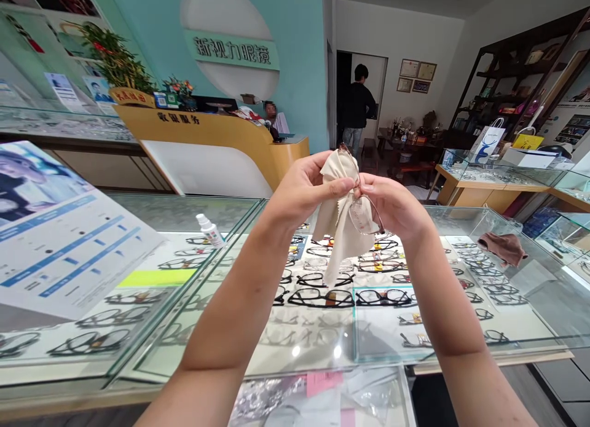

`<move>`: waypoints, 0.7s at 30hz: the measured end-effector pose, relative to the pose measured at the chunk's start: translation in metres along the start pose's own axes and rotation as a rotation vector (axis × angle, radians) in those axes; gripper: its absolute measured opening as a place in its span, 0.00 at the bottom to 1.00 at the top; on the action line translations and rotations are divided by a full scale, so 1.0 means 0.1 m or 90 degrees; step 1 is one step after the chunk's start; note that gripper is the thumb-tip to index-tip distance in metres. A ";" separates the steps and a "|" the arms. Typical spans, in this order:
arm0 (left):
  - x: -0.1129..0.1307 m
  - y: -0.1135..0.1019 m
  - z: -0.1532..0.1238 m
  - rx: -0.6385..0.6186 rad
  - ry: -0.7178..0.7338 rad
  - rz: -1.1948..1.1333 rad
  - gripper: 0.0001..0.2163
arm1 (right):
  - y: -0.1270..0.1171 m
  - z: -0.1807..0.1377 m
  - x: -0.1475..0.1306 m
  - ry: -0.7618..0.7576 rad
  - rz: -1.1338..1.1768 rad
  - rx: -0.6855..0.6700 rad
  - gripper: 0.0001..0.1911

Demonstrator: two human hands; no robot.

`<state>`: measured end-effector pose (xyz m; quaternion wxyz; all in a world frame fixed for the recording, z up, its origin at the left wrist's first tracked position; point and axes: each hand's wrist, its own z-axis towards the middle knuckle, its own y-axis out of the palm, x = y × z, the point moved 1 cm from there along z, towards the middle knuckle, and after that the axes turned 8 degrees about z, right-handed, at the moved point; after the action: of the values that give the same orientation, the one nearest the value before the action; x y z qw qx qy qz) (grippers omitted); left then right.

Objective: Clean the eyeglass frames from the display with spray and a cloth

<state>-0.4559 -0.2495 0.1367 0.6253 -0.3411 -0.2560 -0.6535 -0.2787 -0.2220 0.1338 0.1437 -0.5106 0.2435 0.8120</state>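
Observation:
Above the glass counter, both my hands meet at a pair of eyeglasses [364, 215] with thin, dark reddish rims. A cream cleaning cloth [343, 233] drapes over one lens and hangs down in folds. My left hand [306, 184] is closed on the cloth, its thumb pressing it against the covered lens. With the fingers of my right hand [391, 199] I grip the frame near its middle; the bare lens, with faint print on it, shows beside them. The cloth hides the rest of the frame and some of my left fingertips.
Rows of eyeglasses [322, 298] lie inside the glass display counter [313, 353]. On its top are a white spray bottle [211, 230], a brown cloth [502, 249] and a large printed card [55, 230]. One person [358, 104] stands by a doorway; another sits behind the yellow reception desk [221, 135].

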 end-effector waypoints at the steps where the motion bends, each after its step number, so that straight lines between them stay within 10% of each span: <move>1: 0.00 0.00 0.00 0.000 0.002 0.009 0.23 | 0.00 0.00 0.01 0.004 0.004 -0.008 0.18; 10: -0.11 0.14 0.00 0.154 0.047 0.050 0.28 | -0.02 0.00 0.10 0.016 0.008 -0.035 0.22; 17: -0.02 -0.08 0.00 -0.045 0.002 0.019 0.23 | -0.02 0.01 0.04 -0.007 0.033 -0.017 0.21; 21: -0.02 -0.05 0.01 -0.007 0.028 0.039 0.24 | -0.03 0.01 0.07 -0.004 0.020 -0.021 0.23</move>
<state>-0.4604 -0.2467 0.1362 0.6484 -0.3377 -0.2278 -0.6432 -0.2811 -0.2188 0.1270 0.1233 -0.5065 0.2374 0.8196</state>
